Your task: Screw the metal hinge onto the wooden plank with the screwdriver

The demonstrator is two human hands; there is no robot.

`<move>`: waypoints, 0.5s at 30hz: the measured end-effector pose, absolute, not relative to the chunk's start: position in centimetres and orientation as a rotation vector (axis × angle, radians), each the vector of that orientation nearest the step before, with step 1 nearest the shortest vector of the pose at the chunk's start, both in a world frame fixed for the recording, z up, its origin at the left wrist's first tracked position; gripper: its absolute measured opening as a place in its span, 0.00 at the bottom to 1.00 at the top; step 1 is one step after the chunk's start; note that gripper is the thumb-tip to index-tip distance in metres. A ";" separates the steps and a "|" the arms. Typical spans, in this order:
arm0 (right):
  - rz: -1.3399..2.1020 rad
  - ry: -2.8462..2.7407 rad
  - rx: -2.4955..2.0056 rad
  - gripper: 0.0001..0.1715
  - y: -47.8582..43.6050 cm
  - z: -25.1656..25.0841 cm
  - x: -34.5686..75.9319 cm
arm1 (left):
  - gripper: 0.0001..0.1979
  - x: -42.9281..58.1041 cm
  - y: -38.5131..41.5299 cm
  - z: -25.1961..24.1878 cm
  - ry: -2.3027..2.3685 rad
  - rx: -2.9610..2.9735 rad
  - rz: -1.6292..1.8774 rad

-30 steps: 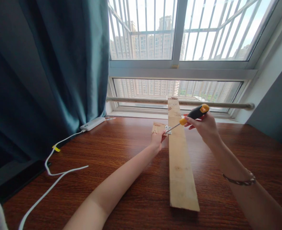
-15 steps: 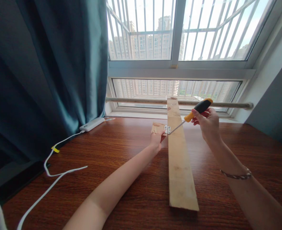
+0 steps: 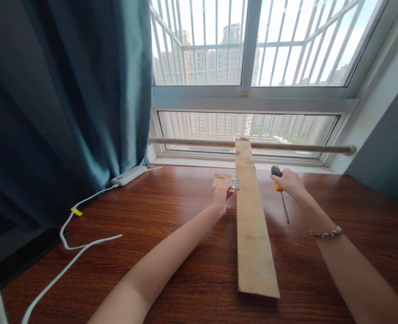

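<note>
A long wooden board [image 3: 255,229] lies lengthwise before me, its far end at the window rail. At its left edge a metal hinge [image 3: 235,183] spans to a small wood block [image 3: 222,180]. My left hand [image 3: 221,196] grips the block near the hinge, its fingers partly hidden. To the right of the board, my right hand [image 3: 289,182] is closed around a screwdriver [image 3: 277,172] with a black and yellow handle. Its shaft points down toward the table, apart from the hinge and the board.
The brown wood-grain table [image 3: 172,225] spreads beneath everything. A white power strip [image 3: 129,175] with a white cable [image 3: 64,225] lies at the left by a dark blue curtain [image 3: 118,90]. A metal rail [image 3: 192,142] crosses before the barred window.
My right hand has drawn the screwdriver off the hinge to the right and lowered it, turning its tip from the hinge to down toward the table. The left hand stays put.
</note>
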State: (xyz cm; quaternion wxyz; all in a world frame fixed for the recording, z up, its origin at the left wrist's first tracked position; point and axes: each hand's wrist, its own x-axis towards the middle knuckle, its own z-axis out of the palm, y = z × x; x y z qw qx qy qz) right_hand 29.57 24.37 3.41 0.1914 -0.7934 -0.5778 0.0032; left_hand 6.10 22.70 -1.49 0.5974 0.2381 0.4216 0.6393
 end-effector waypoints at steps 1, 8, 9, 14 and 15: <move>0.043 -1.700 -2.274 0.27 24.6 2.9 29.4 | 0.10 6.1 22.7 -1.4 0.975 0.548 1.498; 0.167 -1.979 -2.346 0.21 25.5 0.0 28.9 | 0.11 6.2 22.5 -1.1 0.980 0.532 1.527; 0.177 -1.987 -2.350 0.20 25.6 -0.3 28.9 | 0.11 6.2 22.5 -1.1 0.987 0.528 1.518; 0.218 -1.979 -2.377 0.18 26.1 -1.6 29.3 | 0.09 6.2 22.5 -0.7 0.984 0.484 1.492; 0.232 -1.976 -2.378 0.18 26.2 -1.9 29.4 | 0.09 6.2 22.4 -0.6 0.976 0.475 1.489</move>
